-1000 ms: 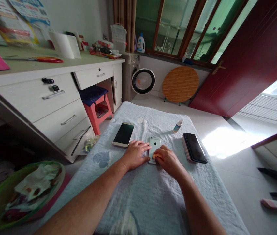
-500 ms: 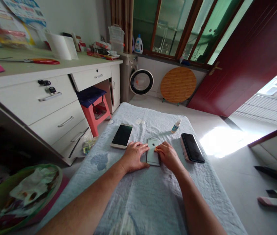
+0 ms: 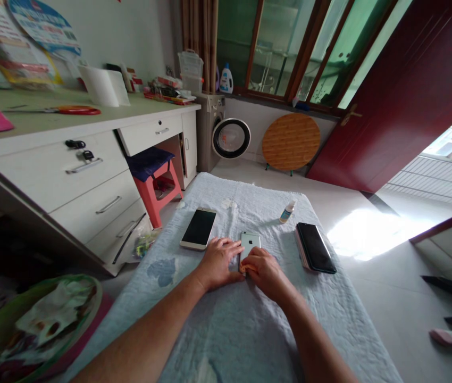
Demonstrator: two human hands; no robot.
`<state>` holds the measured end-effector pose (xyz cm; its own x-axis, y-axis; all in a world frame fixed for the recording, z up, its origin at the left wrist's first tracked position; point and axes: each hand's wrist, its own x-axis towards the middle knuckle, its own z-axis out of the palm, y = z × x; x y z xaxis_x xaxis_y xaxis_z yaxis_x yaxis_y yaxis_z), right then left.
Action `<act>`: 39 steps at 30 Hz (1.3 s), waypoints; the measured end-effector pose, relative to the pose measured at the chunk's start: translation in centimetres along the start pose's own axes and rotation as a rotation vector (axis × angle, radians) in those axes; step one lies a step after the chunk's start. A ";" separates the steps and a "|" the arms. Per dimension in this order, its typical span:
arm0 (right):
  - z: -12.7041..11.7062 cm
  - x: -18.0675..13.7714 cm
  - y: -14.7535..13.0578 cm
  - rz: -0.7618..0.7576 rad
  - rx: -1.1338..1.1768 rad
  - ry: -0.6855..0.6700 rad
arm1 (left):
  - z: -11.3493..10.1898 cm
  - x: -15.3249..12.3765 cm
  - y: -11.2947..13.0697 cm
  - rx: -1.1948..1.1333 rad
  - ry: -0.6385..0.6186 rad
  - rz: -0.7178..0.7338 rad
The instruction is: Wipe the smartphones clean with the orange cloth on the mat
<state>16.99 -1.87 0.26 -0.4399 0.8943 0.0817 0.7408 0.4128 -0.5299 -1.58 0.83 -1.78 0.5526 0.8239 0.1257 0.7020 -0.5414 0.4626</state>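
A silver smartphone lies back side up on the bed-like surface, its apple logo showing and its lower part covered by my hands. My left hand rests flat along the phone's left edge, fingers stretched out and thumb spread near the bottom. In my right hand, the closed fingers pinch a small orange cloth against the phone's lower back. To the left lies a gold-framed phone, dark screen up. A small spray bottle stands at the upper right, and a black phone lies on something pinkish at the right.
A pale blue quilted cloth covers the surface under my hands. The white desk runs along the left, with a red stool beside it. A green-rimmed basket stands at lower left. Beyond are an open washing-machine door and a round wooden tabletop.
My right hand has moved the orange cloth down and left, from the middle of the phone's back to its lower end. My left hand stays at the phone's edge.
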 end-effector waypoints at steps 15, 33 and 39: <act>-0.3 0.7 4.4 0.257 -0.062 0.288 | 0.1 -0.1 0.1 -0.013 0.000 -0.022; -0.7 -0.1 5.9 0.386 -0.189 0.557 | 0.5 -0.2 1.5 -0.042 0.139 -0.064; -0.4 -0.1 6.0 0.401 -0.299 0.413 | 0.6 -0.2 1.6 -0.032 0.118 -0.071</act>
<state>21.66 0.53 -2.61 0.0870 0.9573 0.2757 0.9427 0.0103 -0.3335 -0.30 -0.26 -1.58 0.4444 0.8748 0.1929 0.7217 -0.4771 0.5014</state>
